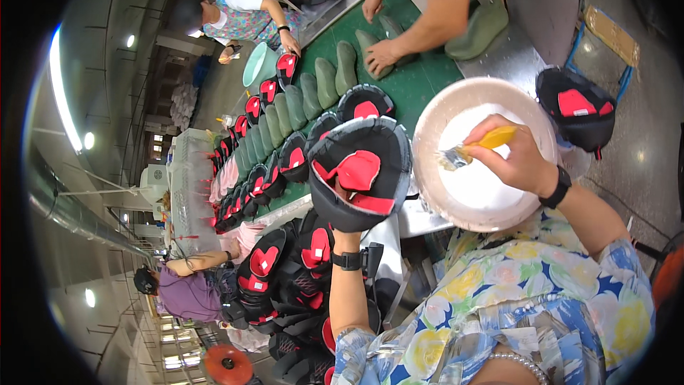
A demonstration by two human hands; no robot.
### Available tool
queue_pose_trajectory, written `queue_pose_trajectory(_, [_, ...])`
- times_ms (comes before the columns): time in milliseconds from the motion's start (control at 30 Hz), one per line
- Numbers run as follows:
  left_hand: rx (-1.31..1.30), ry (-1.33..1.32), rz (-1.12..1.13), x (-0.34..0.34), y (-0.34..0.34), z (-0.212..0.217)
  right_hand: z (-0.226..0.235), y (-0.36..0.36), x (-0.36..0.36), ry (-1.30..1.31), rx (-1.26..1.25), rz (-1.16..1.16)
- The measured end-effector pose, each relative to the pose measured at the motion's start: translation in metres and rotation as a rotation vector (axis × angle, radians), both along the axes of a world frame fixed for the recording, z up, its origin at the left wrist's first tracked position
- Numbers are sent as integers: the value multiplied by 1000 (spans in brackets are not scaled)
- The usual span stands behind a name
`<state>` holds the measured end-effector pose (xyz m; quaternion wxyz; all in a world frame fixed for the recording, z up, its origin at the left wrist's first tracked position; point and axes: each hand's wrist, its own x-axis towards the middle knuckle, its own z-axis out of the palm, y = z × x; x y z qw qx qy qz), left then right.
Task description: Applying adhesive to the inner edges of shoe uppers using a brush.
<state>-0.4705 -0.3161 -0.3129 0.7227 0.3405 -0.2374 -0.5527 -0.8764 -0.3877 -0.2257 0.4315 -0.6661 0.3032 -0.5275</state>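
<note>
My left hand is hidden behind a black and red shoe sole (pixel 360 171), which it holds up with the tread side facing me; only the wrist with a black watch (pixel 347 260) shows. My right hand (pixel 516 157) grips a yellow-handled brush (pixel 470 148) over a round pale bowl (pixel 434 117) of white glue. The brush's bristles hang above the glue, just right of the held sole.
A green conveyor belt (pixel 420 82) carries rows of black-red soles (pixel 292 157) and green shoe forms (pixel 326 82). A pile of soles (pixel 285 278) lies at my left. Another sole (pixel 576 107) sits right of the bowl. Other people's hands (pixel 381 53) work across the belt.
</note>
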Motion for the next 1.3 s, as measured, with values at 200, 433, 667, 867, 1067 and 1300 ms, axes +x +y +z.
queue_pose_trajectory(200, [233,-242,181,-44,-58,-26,-33,5,-11,-30,153,-71])
queue_pose_trajectory(433, [203,-334,121,-91,-154,-71,-43,-1,-21,26,271,-34])
queue_pose_trajectory(667, [245,-1251,163,-94,-197,-145,-53,-4,-26,31,325,-16])
queue_pose_trajectory(867, [353,-1583,-98,-86,-162,-140,-57,-5,-34,-87,473,1])
queue_pose_trajectory(1067, [438,-851,-122,-95,-143,-119,-54,-6,-35,-128,508,11])
queue_pose_trajectory(1300, [398,-792,49,-113,-186,-129,-49,-6,-32,31,361,20])
